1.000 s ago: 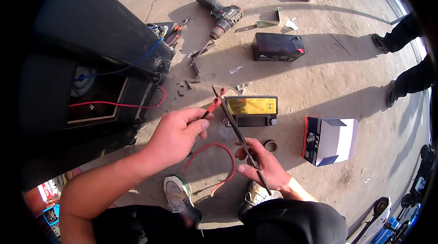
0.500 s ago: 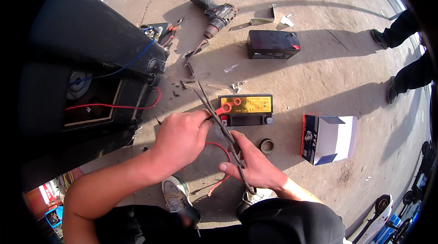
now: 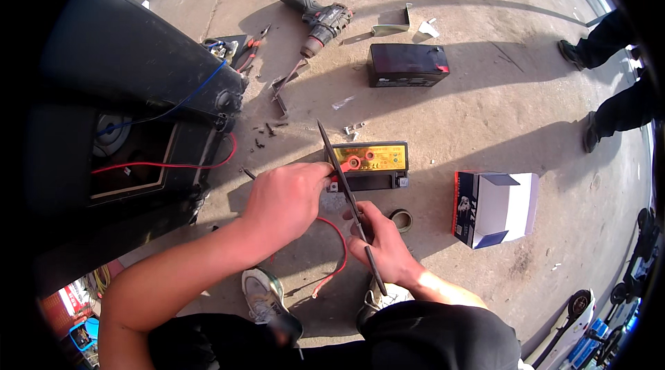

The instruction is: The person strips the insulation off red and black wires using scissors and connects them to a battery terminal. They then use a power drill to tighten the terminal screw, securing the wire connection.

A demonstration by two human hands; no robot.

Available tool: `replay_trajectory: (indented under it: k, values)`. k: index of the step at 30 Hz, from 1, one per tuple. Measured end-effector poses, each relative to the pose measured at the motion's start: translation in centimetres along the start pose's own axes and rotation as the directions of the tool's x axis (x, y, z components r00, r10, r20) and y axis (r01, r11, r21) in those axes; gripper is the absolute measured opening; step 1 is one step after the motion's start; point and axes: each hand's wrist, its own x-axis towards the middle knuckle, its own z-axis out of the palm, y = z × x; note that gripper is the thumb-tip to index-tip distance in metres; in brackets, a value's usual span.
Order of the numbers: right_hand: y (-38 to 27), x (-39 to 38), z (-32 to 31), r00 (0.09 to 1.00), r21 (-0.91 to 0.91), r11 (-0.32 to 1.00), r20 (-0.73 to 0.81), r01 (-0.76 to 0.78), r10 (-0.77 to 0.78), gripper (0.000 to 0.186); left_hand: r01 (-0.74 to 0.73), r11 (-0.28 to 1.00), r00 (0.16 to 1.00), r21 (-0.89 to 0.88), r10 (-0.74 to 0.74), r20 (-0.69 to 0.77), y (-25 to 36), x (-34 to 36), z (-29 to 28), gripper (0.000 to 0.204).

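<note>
My right hand (image 3: pixel 384 245) grips dark long-bladed scissors (image 3: pixel 340 169), their blades closed together and pointing away from me. Red rings (image 3: pixel 354 162) show just past the fingertips of my left hand (image 3: pixel 287 197), which pinches the red ringed piece; its exact kind is unclear. Behind them on the ground lies a black battery with a yellow top (image 3: pixel 388 157). The scissors cross in front of its left end. Below my left hand a red wire (image 3: pixel 343 242) curves toward my shoes; its upper end is hidden.
A black cabinet (image 3: pixel 138 58) with red and blue wires stands at left. Beyond the work lie a cordless drill (image 3: pixel 322 24), red-handled pliers (image 3: pixel 253 49), and another black battery (image 3: pixel 409 65). A tape roll (image 3: pixel 401 220) and open box (image 3: pixel 495 207) are at right, where another person's legs (image 3: pixel 609 103) show.
The scissor blades, apart earlier, have come together and swung more upright. My left hand and the ringed piece have shifted slightly right against the battery.
</note>
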Motion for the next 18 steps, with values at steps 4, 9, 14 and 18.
replay_trajectory:
  k: [4, 9, 14, 18]
  values:
    - [0.8, 1.0, -0.2, 0.993, 0.054, 0.998, -0.108, -0.042, 0.048, 0.039, 0.13, 0.969, 0.991, -0.209, -0.119, 0.066, -1.6, 2.1, 1.2, 0.024]
    - [0.4, 1.3, -1.3, 0.981, 0.11, 0.993, -0.195, 0.036, -0.014, 0.037, 0.33, 0.848, 0.944, -0.416, -0.301, 0.134, -2.9, 3.6, 1.4, 0.03]
    - [0.0, 0.4, -2.6, 0.971, -0.143, 0.99, -0.238, 0.001, -0.036, 0.056, 0.315, 0.793, 0.949, -0.521, -0.269, 0.164, -1.1, 2.8, -1.1, 0.025]
    - [-1.2, 0.4, -2.1, 0.978, -0.275, 0.96, -0.183, 0.049, -0.102, 0.066, 0.265, 0.831, 0.964, -0.489, -0.241, 0.114, -1.1, 1.9, -1.1, 0.021]
